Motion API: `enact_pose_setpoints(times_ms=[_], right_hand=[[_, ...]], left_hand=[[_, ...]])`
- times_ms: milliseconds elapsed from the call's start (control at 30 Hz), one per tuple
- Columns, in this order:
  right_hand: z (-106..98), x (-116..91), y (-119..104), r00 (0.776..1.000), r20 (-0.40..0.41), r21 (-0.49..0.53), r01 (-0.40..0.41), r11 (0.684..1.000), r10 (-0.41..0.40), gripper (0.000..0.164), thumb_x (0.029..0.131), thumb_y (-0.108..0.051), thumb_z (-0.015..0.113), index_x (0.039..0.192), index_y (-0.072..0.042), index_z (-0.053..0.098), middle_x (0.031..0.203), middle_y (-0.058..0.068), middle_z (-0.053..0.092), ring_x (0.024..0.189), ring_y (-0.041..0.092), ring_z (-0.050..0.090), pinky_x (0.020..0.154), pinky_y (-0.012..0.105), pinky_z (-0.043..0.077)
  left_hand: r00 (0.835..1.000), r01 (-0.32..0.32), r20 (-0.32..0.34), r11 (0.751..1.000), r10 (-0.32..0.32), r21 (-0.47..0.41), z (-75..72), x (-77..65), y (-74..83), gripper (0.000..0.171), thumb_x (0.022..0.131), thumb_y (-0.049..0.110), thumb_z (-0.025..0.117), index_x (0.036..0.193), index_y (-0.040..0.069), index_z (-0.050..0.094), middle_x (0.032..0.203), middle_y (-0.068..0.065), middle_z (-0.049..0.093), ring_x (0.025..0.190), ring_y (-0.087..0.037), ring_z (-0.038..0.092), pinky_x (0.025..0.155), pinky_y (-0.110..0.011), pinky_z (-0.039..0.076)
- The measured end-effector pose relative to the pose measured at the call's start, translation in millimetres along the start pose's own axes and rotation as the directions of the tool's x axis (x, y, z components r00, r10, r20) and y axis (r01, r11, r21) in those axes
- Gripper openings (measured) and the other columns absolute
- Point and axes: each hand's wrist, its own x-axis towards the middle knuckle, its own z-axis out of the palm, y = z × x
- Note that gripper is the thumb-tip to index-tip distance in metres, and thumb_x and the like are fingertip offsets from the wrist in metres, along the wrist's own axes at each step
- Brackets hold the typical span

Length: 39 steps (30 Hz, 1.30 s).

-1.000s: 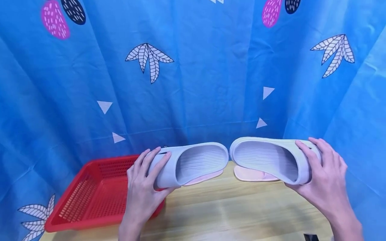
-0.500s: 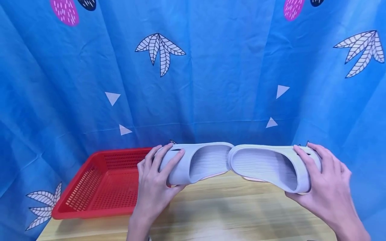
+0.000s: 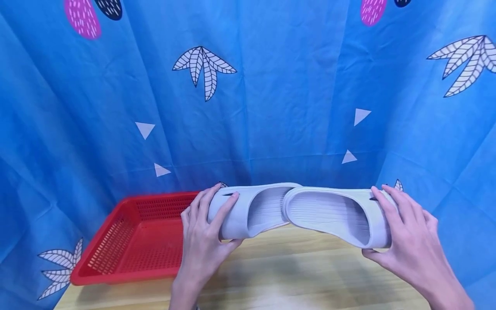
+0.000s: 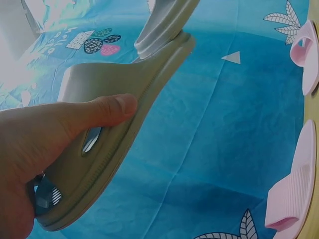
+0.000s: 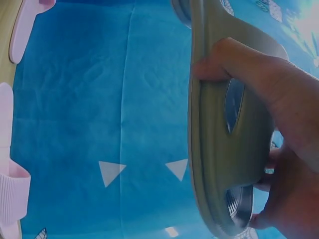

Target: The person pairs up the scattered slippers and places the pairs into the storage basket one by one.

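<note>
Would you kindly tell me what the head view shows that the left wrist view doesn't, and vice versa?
Only the head view shows the red basket and the right hand. Only the left wrist view shows the ribbed strap of a pink slipper. Both show the left hand, the gray slipper it grips, the second gray slipper and the blue curtain.

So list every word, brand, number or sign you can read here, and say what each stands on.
Pale grey slippers, pink slippers, red basket: no readable text.
Blue curtain: pale, letter-like marks at the upper left of the left wrist view, too blurred to read.
</note>
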Motion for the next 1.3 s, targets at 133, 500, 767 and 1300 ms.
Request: enact_pose_setpoints(times_ms=[133, 500, 767, 1300], right_hand=[[0.5, 1.7, -3.7, 1.0, -0.022, 0.039, 0.022, 0.999, -0.021, 0.101, 0.063, -0.062, 0.076, 0.147, -0.009, 0.054, 0.152, 0.02, 0.046, 0.137, 0.047, 0.038, 0.082, 0.065, 0.032], [-5.2, 5.7, -9.7, 0.997, -0.017, 0.05, 0.079, 0.996, -0.079, 0.097, 0.075, -0.081, 0.062, 0.145, -0.015, 0.058, 0.149, 0.022, 0.047, 0.126, 0.05, 0.041, 0.072, 0.057, 0.031], [-5.6, 5.8, -13.2, 0.992, 0.073, 0.025, 0.102, 0.994, -0.104, 0.119, 0.04, -0.034, 0.089, 0.151, -0.014, 0.05, 0.151, 0.028, 0.037, 0.127, 0.051, 0.037, 0.079, 0.06, 0.032], [2.4, 7.8, -27.6, 0.989, 0.046, 0.136, 0.132, 0.982, -0.14, 0.114, 0.046, -0.031, 0.089, 0.15, -0.008, 0.05, 0.154, 0.022, 0.042, 0.131, 0.048, 0.041, 0.084, 0.056, 0.036]], left_hand=[[1.0, 0.006, 0.001, 1.0, -0.006, -0.015, 1.4, -2.5, -0.4, 0.109, 0.05, 0.029, 0.104, 0.147, 0.032, 0.056, 0.155, -0.011, 0.044, 0.141, -0.035, 0.038, 0.098, -0.058, 0.036], [1.0, 0.009, 0.004, 0.999, -0.009, -0.042, 11.8, -4.3, 7.4, 0.108, 0.051, 0.03, 0.104, 0.147, 0.032, 0.055, 0.156, -0.01, 0.043, 0.142, -0.034, 0.035, 0.098, -0.058, 0.035], [1.0, 0.003, 0.022, 1.0, -0.003, 0.003, 15.2, -5.2, 12.7, 0.108, 0.051, 0.031, 0.105, 0.147, 0.033, 0.055, 0.156, -0.009, 0.043, 0.143, -0.032, 0.036, 0.099, -0.057, 0.036], [0.997, 0.005, 0.072, 1.0, -0.006, 0.023, 9.2, -3.2, 11.6, 0.105, 0.055, 0.039, 0.103, 0.147, 0.034, 0.054, 0.156, -0.009, 0.043, 0.145, -0.032, 0.033, 0.101, -0.056, 0.036]])
